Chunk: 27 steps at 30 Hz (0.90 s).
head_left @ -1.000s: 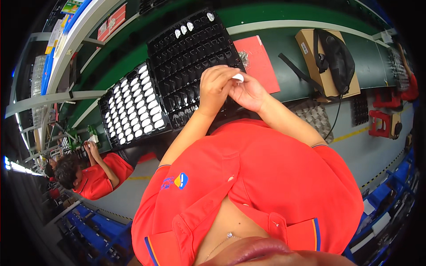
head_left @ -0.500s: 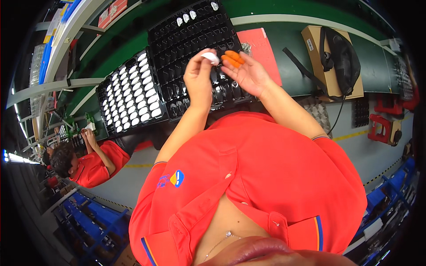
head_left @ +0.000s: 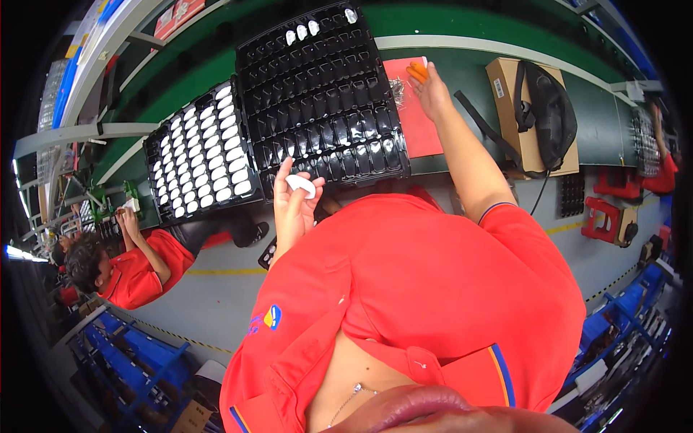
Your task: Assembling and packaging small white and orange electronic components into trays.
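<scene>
Head view, our only one; we list as follows. One left hand (head_left: 292, 209), at the near edge of a large black tray (head_left: 325, 108), toward that tray's near left corner; thumb and fingers holding one rounded white piece (head_left: 301, 186), index finger stretched out. One right hand (head_left: 434, 94), two fingers in orange covers (head_left: 416, 72), above the right part of a red sheet (head_left: 422, 141); whether these fingers grip anything we cannot tell. On the sheet's left edge, we count one heap of thin metallic bits (head_left: 396, 92). In the large tray, we find three white pieces (head_left: 302, 33) side by side along the far edge and a single one (head_left: 351, 16) at the far right corner. Adjoining its left edge, a second black tray (head_left: 255, 189), filled with rows of white pieces. Farther right on the green counter (head_left: 603, 119), one cardboard box (head_left: 503, 71) bearing a black bag (head_left: 552, 108).
</scene>
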Tool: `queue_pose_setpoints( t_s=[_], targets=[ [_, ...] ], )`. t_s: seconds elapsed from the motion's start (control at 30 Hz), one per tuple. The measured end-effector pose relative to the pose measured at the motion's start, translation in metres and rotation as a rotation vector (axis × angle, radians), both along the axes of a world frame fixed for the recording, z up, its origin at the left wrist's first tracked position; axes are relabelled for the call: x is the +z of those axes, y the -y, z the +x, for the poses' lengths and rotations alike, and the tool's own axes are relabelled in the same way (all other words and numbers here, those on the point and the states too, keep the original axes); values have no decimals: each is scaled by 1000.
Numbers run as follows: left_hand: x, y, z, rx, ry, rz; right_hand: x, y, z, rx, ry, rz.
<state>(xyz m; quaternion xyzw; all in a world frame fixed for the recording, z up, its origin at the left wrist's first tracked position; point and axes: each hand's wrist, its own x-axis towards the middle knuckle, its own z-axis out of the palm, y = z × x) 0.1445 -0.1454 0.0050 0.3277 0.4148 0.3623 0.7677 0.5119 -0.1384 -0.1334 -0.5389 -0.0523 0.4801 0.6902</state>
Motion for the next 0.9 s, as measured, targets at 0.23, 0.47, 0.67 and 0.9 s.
queue_pose_setpoints(
  t_s=[0.23,0.47,0.67,0.9],
  targets=[
    [0,-2,-18,93,25,-53,26,-30,9,-46,214,21],
    [-5,0,-34,81,50,-71,81,-155,4,240,1197,-144],
    [7,7,-56,137,58,-32,117,-209,-25,364,2005,-696],
    [-1,10,-87,228,-1,-39,89,-225,-25,404,2001,-994]
  ],
)
